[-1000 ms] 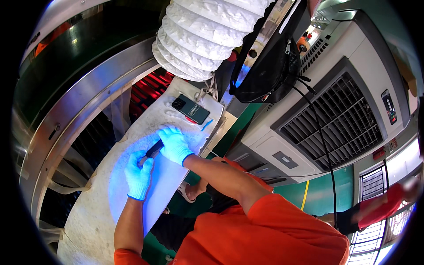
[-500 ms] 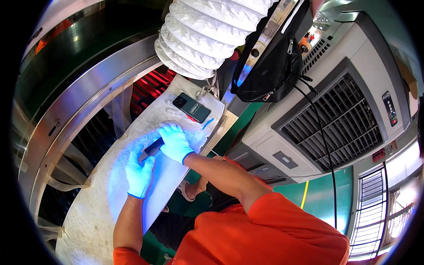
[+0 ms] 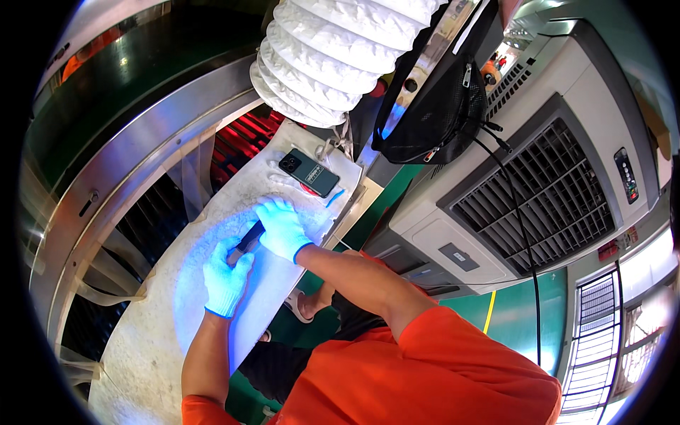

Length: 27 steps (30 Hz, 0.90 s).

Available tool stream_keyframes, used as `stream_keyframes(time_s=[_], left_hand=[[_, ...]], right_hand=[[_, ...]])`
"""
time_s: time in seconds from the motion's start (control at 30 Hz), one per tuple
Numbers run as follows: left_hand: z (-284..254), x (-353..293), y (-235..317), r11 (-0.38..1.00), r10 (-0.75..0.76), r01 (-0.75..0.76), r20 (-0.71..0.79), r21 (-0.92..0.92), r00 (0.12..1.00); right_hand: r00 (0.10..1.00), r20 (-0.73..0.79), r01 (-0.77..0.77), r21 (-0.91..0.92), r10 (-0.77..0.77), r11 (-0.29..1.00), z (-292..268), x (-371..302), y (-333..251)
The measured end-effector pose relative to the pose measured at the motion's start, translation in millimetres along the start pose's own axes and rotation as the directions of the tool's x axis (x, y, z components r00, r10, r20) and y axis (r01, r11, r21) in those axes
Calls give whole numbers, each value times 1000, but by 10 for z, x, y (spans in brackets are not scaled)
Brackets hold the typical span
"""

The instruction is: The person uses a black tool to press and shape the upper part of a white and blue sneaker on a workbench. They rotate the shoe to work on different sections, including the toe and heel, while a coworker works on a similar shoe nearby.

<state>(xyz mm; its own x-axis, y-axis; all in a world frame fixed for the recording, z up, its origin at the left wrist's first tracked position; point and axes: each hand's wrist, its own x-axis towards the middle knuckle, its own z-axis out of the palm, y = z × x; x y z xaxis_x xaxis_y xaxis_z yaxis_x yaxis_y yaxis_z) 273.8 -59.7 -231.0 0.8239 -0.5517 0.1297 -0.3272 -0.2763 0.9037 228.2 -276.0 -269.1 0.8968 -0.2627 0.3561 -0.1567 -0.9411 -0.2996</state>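
Note:
Both my hands wear white knit gloves with blue cuffs, lit strongly blue. Between them lies a dark, narrow, bar-like piece (image 3: 249, 237), slanted over the pale cloth-like work surface (image 3: 142, 347); its exact kind I cannot make out. My right hand (image 3: 282, 230) is closed on its far end, fingers bent over it. My left hand (image 3: 225, 280) is at the near end, its thumb and fingers around that end, partly hiding it. Beyond the right hand, a dark phone (image 3: 309, 173) rests on the surface, with a small red item (image 3: 308, 190) partly under it.
A white ribbed duct (image 3: 319, 64) hangs over the far end. Along the left runs a curved metal frame (image 3: 142, 127) with clear plastic strips (image 3: 117, 273). To the right stand a black bag (image 3: 428, 120), a large grey air cooler (image 3: 524, 191) and a hanging black cable (image 3: 523, 234).
My left hand has shifted slightly away from me, closer to my right hand, and covers more of the dark piece's near end. The right hand stays nearly in place.

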Motion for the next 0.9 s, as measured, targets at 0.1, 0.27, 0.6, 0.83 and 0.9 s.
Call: stream_keyframes(time_s=[0.1, 0.27, 0.6, 0.83, 0.9], left_hand=[[2, 4, -8, 996, -79, 81, 30, -44, 996], [17, 6, -60, 998, 52, -52, -10, 32, 999], [20, -9, 17, 999, 12, -12, -11, 46, 1000], [12, -19, -36, 998, 19, -17, -38, 56, 999], [39, -4, -37, 1000, 9, -9, -1, 4, 1000]], right_hand=[[1000, 9, -8, -7, 8, 1000, 17, 10, 9], [1000, 20, 3, -25, -3, 1000, 5, 19, 8], [1000, 20, 1, -17, -1, 1000, 4, 10, 22], [1000, 3, 12, -14, -12, 1000, -2, 14, 4], [1000, 27, 14, -33, -13, 999, 30, 1, 48]])
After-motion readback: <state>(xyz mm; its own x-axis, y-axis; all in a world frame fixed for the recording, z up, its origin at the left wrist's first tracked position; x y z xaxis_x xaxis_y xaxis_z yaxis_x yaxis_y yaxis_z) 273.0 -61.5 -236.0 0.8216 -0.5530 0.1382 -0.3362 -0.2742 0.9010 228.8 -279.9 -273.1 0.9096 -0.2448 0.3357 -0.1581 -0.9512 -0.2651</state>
